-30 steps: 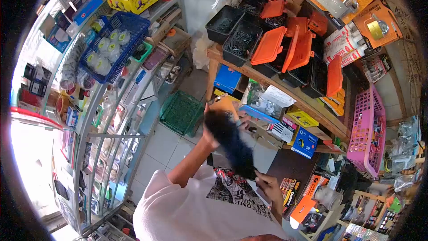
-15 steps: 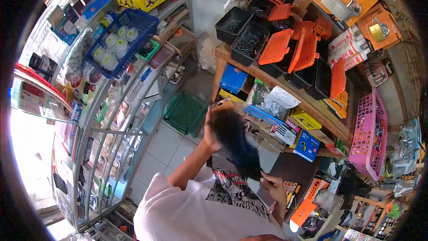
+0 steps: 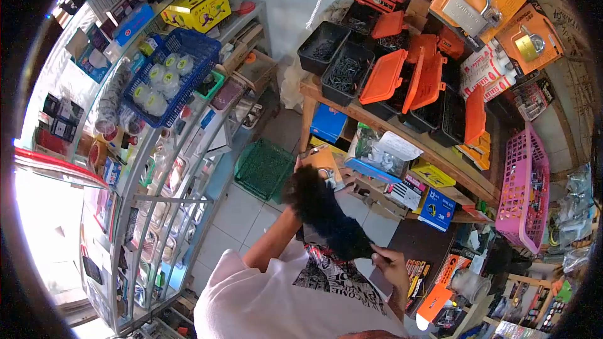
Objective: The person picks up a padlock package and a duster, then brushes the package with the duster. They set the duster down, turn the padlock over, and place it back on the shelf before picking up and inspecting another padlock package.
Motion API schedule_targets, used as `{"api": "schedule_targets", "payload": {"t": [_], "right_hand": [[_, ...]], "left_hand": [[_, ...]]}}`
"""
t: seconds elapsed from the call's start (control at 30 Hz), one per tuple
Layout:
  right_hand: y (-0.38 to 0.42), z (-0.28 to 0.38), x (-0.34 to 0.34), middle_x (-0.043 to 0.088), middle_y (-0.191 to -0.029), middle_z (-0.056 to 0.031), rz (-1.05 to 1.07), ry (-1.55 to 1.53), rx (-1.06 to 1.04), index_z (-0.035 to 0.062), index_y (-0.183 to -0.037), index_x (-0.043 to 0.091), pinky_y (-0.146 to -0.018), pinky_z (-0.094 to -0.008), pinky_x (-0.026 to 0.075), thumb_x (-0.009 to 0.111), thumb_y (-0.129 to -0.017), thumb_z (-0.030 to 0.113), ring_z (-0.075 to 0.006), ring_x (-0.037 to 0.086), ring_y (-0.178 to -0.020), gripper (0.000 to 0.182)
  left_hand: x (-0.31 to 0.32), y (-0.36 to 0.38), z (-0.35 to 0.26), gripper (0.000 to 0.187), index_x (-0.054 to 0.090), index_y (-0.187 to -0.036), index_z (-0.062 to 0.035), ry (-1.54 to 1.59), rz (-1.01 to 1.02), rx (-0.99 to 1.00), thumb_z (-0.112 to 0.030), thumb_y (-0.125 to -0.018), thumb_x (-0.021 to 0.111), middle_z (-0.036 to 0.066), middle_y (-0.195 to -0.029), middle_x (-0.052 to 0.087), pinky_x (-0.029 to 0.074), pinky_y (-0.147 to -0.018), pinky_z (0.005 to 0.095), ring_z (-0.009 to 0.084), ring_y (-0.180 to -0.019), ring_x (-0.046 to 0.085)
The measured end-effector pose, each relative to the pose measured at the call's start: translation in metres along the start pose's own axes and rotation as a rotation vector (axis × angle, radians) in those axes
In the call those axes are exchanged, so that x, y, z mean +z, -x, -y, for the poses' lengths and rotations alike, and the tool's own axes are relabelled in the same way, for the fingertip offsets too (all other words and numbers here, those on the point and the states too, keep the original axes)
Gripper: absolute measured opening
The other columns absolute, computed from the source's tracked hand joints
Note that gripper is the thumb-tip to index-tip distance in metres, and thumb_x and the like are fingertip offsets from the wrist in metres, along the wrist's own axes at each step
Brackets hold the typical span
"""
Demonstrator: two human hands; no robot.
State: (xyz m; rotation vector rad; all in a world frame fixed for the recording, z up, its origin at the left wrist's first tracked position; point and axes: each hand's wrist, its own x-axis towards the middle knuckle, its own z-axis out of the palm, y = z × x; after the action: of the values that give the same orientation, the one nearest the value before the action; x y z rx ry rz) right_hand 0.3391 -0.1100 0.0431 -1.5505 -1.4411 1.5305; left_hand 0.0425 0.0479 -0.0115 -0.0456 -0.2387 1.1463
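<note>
A dark, fluffy duster-like object lies slantwise in front of the light printed shirt. My right hand is closed round its lower right end. Its bushy upper end covers most of my left hand, which holds an orange package with a padlock-like item on it. The duster overlaps the lower part of this package; whether they touch is unclear.
A wooden shelf carries black bins with orange lids. On the left is a glass display case with a blue basket. A green basket stands on the tiled floor, and a pink basket is at the right.
The duster's bushy end has moved left and down over my left hand, and more of the package's face shows. My right hand has shifted slightly right. The camera view has shifted a little.
</note>
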Motion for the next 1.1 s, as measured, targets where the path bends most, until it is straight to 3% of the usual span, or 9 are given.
{"api": "schedule_targets", "payload": {"t": [0.13,0.17,0.27,0.33,0.37,0.4,0.47,0.53,1.1], "right_hand": [[0.0,-0.005,0.002,0.066,-0.08,-0.0035,-0.015,-0.078,0.09,0.0071,-0.128,0.067,-0.062,-0.0253,0.046,0.069,-0.093,0.007,-0.0078,0.055,-0.068,0.035],[0.0,0.001,-0.001,0.066,-0.081,-0.0037,0.056,-0.075,0.111,0.007,-0.127,0.067,-0.062,-0.0255,0.047,0.069,-0.093,0.007,-0.008,0.055,-0.068,0.035],[-0.003,0.014,0.006,0.066,-0.08,-0.0044,-0.16,0.003,0.005,0.0055,-0.125,0.068,-0.064,-0.0262,0.047,0.07,-0.092,0.006,-0.009,0.056,-0.069,0.033],[-0.001,0.001,-0.001,0.067,-0.081,-0.0049,-0.061,0.063,0.029,0.0042,-0.123,0.069,-0.065,-0.0262,0.048,0.07,-0.092,0.006,-0.0089,0.057,-0.071,0.032],[-0.001,-0.004,-0.004,0.067,-0.081,-0.0051,-0.011,0.095,0.038,0.0036,-0.122,0.069,-0.066,-0.0263,0.048,0.071,-0.091,0.007,-0.0089,0.058,-0.072,0.031],[-0.002,-0.001,-0.002,0.068,-0.082,-0.0057,-0.012,0.094,0.015,0.0031,-0.121,0.069,-0.066,-0.0263,0.049,0.071,-0.091,0.006,-0.0091,0.059,-0.073,0.03],[-0.005,0.006,0.004,0.069,-0.084,-0.007,-0.014,0.093,-0.033,0.002,-0.119,0.07,-0.067,-0.0263,0.049,0.071,-0.091,0.006,-0.0096,0.06,-0.074,0.028],[-0.005,0.0,0.01,0.071,-0.086,-0.0078,-0.056,0.048,0.088,0.002,-0.118,0.071,-0.067,-0.0264,0.05,0.072,-0.09,0.006,-0.0103,0.061,-0.074,0.028],[-0.013,-0.002,0.019,0.064,-0.072,-0.0014,-0.013,-0.011,-0.015,0.0026,-0.119,0.07,-0.051,-0.0234,0.039,0.069,-0.093,0.007,-0.0049,0.049,-0.058,0.027]], "left_hand": [[0.028,-0.007,-0.003,0.083,0.039,-0.149,-0.0098,0.283,0.013,0.008,-0.072,-0.094,0.035,0.016,-0.149,0.046,0.03,-0.116,0.0556,0.0399,-0.136,0.044],[0.034,-0.008,0.004,0.082,0.041,-0.148,-0.0113,-0.087,-0.222,0.086,-0.072,-0.094,0.036,0.012,-0.149,0.047,0.03,-0.116,0.0544,0.0377,-0.136,0.045],[0.024,-0.006,-0.004,0.08,0.039,-0.149,-0.0131,-0.225,-0.003,-0.059,-0.072,-0.094,0.035,0.012,-0.151,0.045,0.025,-0.118,0.0555,0.0363,-0.139,0.041],[0.027,0.0,0.001,0.084,0.037,-0.15,-0.0125,-0.506,-0.221,0.21,-0.074,-0.092,0.036,0.02,-0.15,0.043,0.024,-0.118,0.0581,0.0416,-0.14,0.038],[0.03,-0.001,-0.001,0.085,0.037,-0.149,-0.0122,0.38,-0.009,0.007,-0.075,-0.092,0.037,0.023,-0.15,0.041,0.022,-0.118,0.0598,0.0427,-0.141,0.037],[0.026,-0.004,-0.005,0.083,0.037,-0.15,-0.0128,-0.126,-0.022,-0.071,-0.073,-0.093,0.034,0.021,-0.152,0.04,0.02,-0.119,0.0591,0.0397,-0.141,0.037],[-0.005,-0.01,-0.018,0.081,0.038,-0.151,-0.0146,-0.233,0.139,-0.117,-0.073,-0.094,0.032,0.02,-0.153,0.04,0.022,-0.118,0.0595,0.0409,-0.142,0.036],[0.028,-0.007,-0.011,0.09,0.038,-0.15,-0.0099,0.284,-0.138,0.019,-0.077,-0.09,0.034,0.027,-0.149,0.041,0.027,-0.115,0.0622,0.0474,-0.138,0.039],[0.021,0.004,-0.027,0.081,0.042,-0.146,-0.0122,-0.079,-0.159,0.006,-0.073,-0.092,0.035,0.018,-0.146,0.046,0.026,-0.116,0.0611,0.0415,-0.138,0.041]]}}
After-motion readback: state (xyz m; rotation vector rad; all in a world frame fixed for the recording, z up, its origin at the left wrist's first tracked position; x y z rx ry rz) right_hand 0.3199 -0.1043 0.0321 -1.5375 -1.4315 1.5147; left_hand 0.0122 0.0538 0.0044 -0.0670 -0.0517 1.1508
